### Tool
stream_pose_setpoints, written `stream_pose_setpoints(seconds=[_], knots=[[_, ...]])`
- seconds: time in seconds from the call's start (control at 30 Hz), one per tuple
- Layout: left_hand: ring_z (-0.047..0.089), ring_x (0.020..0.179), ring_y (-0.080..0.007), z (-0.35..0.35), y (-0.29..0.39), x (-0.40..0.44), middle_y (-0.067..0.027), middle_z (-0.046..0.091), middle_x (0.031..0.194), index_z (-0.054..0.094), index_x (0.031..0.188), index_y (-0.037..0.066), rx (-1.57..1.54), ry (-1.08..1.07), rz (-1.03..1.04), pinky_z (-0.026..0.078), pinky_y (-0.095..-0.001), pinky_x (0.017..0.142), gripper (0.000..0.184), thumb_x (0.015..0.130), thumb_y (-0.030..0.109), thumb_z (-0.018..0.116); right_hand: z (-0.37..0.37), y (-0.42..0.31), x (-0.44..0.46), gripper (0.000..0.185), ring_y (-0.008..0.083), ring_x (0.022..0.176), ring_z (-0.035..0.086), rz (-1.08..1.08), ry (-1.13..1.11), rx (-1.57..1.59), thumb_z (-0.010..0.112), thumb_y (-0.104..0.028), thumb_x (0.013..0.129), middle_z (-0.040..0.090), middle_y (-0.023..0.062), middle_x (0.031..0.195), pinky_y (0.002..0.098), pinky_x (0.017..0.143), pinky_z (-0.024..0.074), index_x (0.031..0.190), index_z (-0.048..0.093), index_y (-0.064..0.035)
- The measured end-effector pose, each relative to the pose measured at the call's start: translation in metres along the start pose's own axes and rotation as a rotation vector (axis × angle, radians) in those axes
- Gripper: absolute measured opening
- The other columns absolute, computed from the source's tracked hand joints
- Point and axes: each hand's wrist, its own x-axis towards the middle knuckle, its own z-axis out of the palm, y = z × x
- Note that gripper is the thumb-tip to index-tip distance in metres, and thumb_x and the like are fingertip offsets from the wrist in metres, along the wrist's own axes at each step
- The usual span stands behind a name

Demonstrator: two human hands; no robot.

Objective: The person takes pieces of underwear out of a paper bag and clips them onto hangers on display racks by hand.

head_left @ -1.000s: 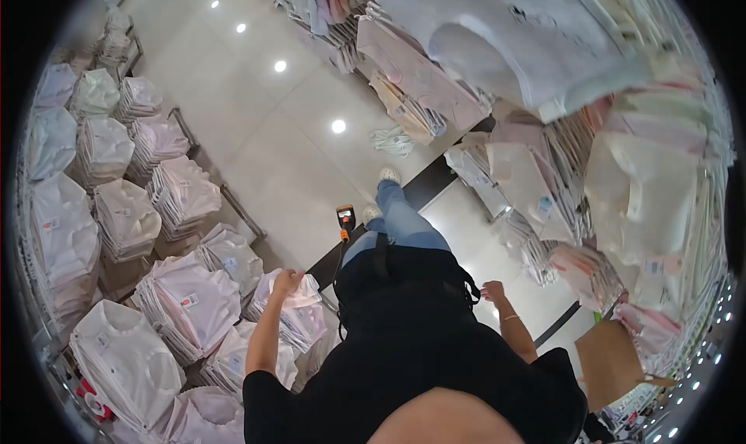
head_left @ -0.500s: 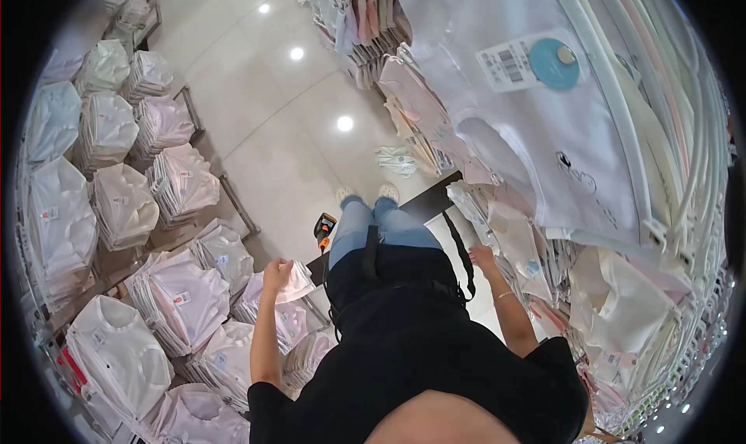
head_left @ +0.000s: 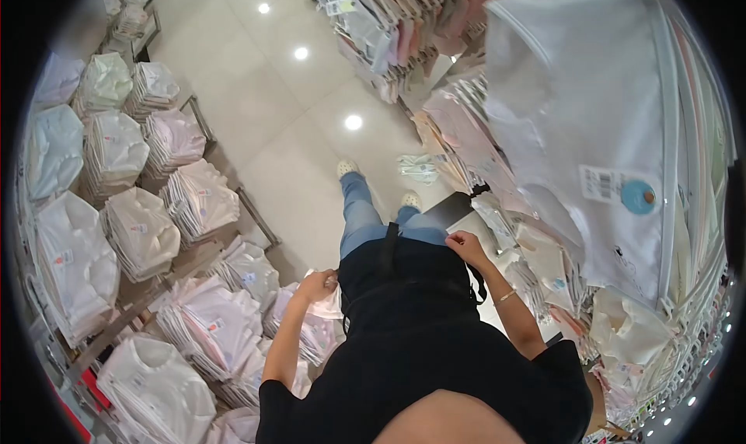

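My left hand point(head_left: 315, 285) is beside my left hip, its fingers curled in, with no held object showing. Just behind it is a pale pink and white garment point(head_left: 326, 307) at the end of the left rack. In front of my right thigh, my right hand point(head_left: 466, 246) has loosely closed fingers, and no object shows in it. A bracelet point(head_left: 507, 295) circles the right wrist. Between the hands hangs a dark strap point(head_left: 391, 242) over my black clothing point(head_left: 412, 288). To the right of my right hand hang pale baby garments point(head_left: 544, 257).
Stacked rows of pastel garments point(head_left: 214, 319) fill the left side. A large white garment with a blue round tag point(head_left: 639, 197) hangs close on the right. Ahead runs a tiled aisle point(head_left: 303, 133), with a pale folded item point(head_left: 418, 169) low beside the right rack.
I have stepped forward, one foot ahead. My left hand has come in to my hip, and my right hand has swung inward. The black and orange handheld device at my left hip no longer shows.
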Motion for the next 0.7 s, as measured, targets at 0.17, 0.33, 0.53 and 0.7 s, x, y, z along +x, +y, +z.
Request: stream_pose_setpoints(seconds=[0.17, 0.33, 0.53, 0.7], knots=[[0.053, 0.078, -0.0306, -0.067, -0.043, 0.008, -0.0166, 0.055, 0.084, 0.05, 0.095, 0.011, -0.101, -0.103, 0.037, 0.041, -0.0351, 0.068, 0.031, 0.067, 0.022, 0.051, 0.033, -0.057, 0.035, 0.021, 0.0119, 0.059, 0.05, 0.011, -0.143, -0.152, 0.057, -0.022, 0.068, 0.054, 0.0054, 0.063, 0.0239, 0.056, 0.0401, 0.072, 0.055, -0.0017], [0.052, 0.072, -0.0176, -0.13, -0.076, 0.005, -0.0081, 0.056, 0.082, 0.05, 0.094, 0.009, -0.356, -0.29, 0.028, 0.041, -0.0276, 0.064, 0.026, 0.071, 0.021, 0.051, 0.055, -0.073, 0.062, 0.018, 0.0072, 0.055, 0.042, 0.149, -0.333, 0.003, 0.057, -0.019, 0.071, 0.047, -0.0004, 0.059, 0.0208, 0.051, 0.0354, 0.071, 0.051, -0.0029], [0.044, 0.068, -0.0052, -0.171, -0.089, 0.003, 0.0021, 0.05, 0.072, 0.051, 0.092, 0.009, -0.669, -0.44, -0.081, 0.037, -0.0179, 0.06, 0.019, 0.076, 0.018, 0.049, 0.084, -0.12, 0.077, 0.017, 0.0071, 0.054, 0.041, -0.017, -0.302, 0.06, 0.057, -0.018, 0.071, 0.046, -0.0011, 0.057, 0.021, 0.05, 0.0338, 0.073, 0.051, -0.0026], [0.044, 0.072, -0.0063, -0.182, -0.102, 0.011, 0.0015, 0.05, 0.077, 0.051, 0.094, 0.008, -0.759, -0.348, -0.087, 0.036, -0.019, 0.066, 0.021, 0.078, 0.021, 0.047, 0.094, -0.155, 0.094, 0.015, 0.0095, 0.055, 0.044, -0.028, -0.333, -0.164, 0.056, -0.017, 0.07, 0.05, 0.0022, 0.059, 0.023, 0.052, 0.0364, 0.072, 0.052, -0.0022]])
